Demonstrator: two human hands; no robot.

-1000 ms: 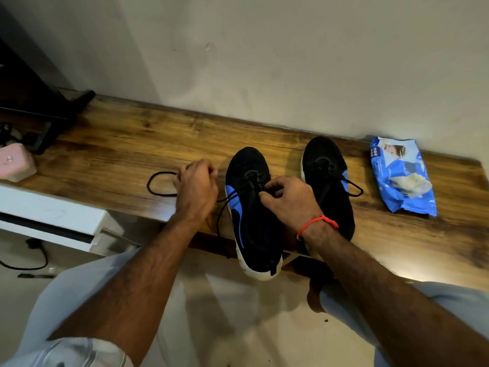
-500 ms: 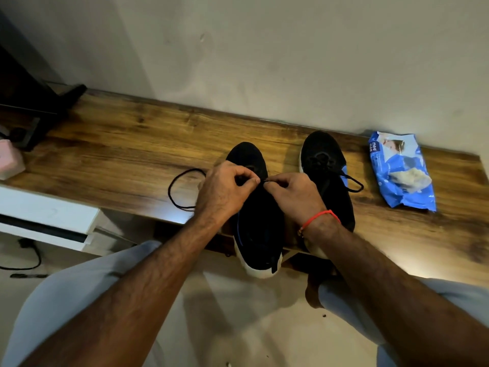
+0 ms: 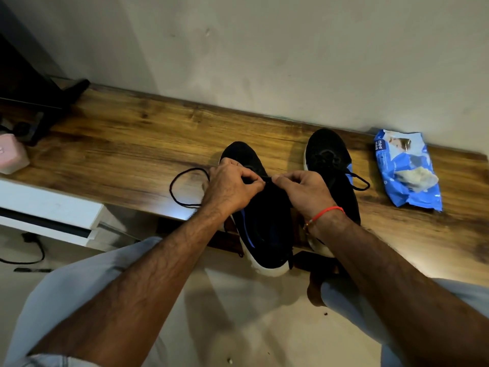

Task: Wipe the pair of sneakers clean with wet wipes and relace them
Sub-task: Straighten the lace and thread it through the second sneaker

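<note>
A wooden bench [image 3: 127, 144] runs along a pale wall [image 3: 264, 49]; over the left sneaker [image 3: 264, 223], left hand [image 3: 232, 189] and right hand [image 3: 307, 192] apparently both pinch its black lace [image 3: 182, 189].

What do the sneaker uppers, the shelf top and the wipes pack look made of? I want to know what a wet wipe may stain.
Left sneaker: matte black knit-like fabric, probably textile; white sole, likely rubber.
Shelf top: glossy wood-grain surface, wood or laminate; cannot tell which.
Wipes pack: crinkled, shiny blue plastic film.

2 black sneakers [image 3: 260, 226] side by side on shelf [image 3: 127, 154]; wipes pack [image 3: 407, 170] right.
</note>
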